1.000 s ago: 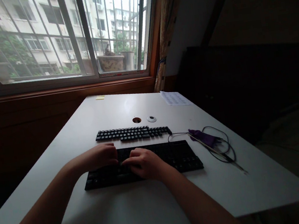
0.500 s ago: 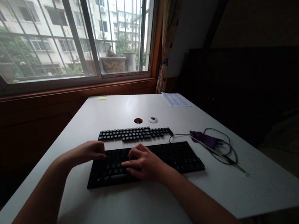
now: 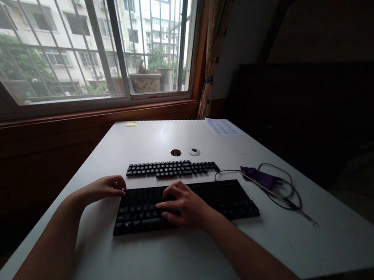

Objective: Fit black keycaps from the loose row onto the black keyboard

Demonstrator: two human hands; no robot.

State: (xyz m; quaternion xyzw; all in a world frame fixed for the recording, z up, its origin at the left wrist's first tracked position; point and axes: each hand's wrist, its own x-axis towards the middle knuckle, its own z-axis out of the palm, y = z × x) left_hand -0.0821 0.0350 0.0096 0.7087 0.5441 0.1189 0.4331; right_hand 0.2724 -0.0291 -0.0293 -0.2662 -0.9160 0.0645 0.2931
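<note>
A black keyboard (image 3: 142,221) lies flat on the white desk. Its lower left shows keycaps; the upper part is dark, and I cannot make out individual keys there. At its far left corner is my left hand (image 3: 108,187), fingers loosely bent, a gap between them and the thumb, the thumb tip touching or close to the corner. Nothing shows in it. My right hand (image 3: 183,204) rests over the middle keys, index finger and thumb stretched out apart and the other fingers bent. Behind the keyboard, loose black keycaps (image 3: 173,168) stand in rows.
To the right lie a purple cloth (image 3: 261,177), a looped black cable (image 3: 295,190) and a thin stick (image 3: 305,217). A printed sheet (image 3: 223,127), a yellow note (image 3: 131,124) and a round hole (image 3: 176,152) with its cover (image 3: 194,152) are farther back.
My left hand has drawn left, from above the keyboard's far left part to its corner, its fingers loosening. My right hand stays over the same keys. The view has shifted slightly.
</note>
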